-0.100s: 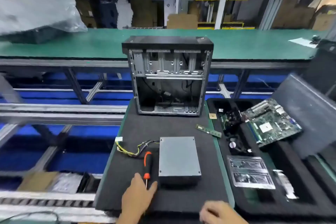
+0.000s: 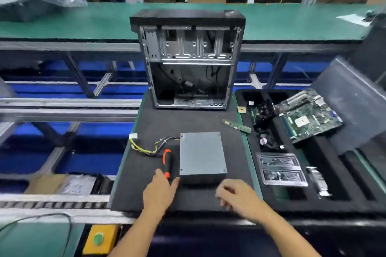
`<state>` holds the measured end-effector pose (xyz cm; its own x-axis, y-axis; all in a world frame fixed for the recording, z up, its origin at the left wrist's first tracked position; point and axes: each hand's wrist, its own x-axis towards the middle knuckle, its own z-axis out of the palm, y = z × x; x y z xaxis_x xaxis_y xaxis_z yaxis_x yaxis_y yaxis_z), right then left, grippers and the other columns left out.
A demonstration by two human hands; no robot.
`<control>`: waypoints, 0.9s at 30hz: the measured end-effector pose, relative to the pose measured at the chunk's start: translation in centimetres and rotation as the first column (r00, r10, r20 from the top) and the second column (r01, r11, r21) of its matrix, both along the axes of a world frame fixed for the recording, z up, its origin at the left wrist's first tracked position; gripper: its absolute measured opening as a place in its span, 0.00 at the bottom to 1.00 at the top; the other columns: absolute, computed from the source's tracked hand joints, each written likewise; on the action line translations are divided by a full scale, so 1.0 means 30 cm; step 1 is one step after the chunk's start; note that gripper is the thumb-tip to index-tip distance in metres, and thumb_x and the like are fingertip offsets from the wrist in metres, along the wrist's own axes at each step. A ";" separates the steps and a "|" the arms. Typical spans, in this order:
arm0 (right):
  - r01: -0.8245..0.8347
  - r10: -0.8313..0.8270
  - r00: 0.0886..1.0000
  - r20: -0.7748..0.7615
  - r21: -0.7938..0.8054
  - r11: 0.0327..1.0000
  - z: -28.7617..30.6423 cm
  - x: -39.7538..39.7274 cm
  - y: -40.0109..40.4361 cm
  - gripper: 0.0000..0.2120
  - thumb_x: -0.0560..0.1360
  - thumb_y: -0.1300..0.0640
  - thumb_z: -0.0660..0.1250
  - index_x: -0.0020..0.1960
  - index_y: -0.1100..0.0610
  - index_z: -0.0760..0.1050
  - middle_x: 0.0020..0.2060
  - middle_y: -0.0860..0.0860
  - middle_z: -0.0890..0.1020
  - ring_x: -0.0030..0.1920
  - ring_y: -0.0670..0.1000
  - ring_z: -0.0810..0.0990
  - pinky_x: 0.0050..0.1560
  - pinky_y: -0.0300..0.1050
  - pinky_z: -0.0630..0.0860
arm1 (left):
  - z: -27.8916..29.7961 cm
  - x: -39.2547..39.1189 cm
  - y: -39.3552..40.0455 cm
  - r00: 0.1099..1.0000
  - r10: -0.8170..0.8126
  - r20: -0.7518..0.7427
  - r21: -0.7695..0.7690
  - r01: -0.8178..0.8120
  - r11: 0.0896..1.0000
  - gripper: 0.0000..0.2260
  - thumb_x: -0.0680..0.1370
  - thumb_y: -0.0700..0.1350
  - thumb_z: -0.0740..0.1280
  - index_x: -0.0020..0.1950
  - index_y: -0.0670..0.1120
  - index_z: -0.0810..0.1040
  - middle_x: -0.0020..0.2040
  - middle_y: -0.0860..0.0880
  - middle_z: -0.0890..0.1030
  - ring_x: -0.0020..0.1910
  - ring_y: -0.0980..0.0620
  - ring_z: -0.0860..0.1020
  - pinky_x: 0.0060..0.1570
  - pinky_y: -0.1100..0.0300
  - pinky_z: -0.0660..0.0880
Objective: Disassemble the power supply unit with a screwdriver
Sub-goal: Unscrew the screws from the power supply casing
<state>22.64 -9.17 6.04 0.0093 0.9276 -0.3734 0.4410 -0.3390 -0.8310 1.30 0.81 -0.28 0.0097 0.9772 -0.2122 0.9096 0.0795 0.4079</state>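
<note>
Left hand [image 2: 159, 192] fingers straight and spread, holding nothing, fingertips [image 2: 159, 171] at the near tip end of the orange-and-black-handled screwdriver [image 2: 167, 162]; contact unclear. Right hand [image 2: 236, 195] loosely curled, empty, blurred, resting on the black foam mat [image 2: 150, 194] just in front of the grey rectangular metal power supply unit [image 2: 202, 156]. Screwdriver lies just left of the unit, long axis running near-to-far parallel to the unit's left side, handle at the far end. Left hand is nearer the tool, likely the pickup hand. Yellow-black cable bundle [image 2: 146, 148] trails off the unit's far-left corner. Open black computer case [image 2: 188, 58] stands beyond the unit.
</note>
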 end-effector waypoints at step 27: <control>0.143 -0.108 0.989 -0.101 0.479 0.866 0.328 -0.086 0.528 0.12 0.72 0.49 0.71 0.44 0.56 0.72 0.31 0.55 0.80 0.24 0.49 0.78 0.26 0.45 0.77 | 0.220 0.022 0.198 0.722 -0.269 0.637 0.242 0.144 0.959 0.14 0.71 0.51 0.73 0.51 0.60 0.71 0.45 0.56 0.76 0.43 0.58 0.74 0.44 0.70 0.70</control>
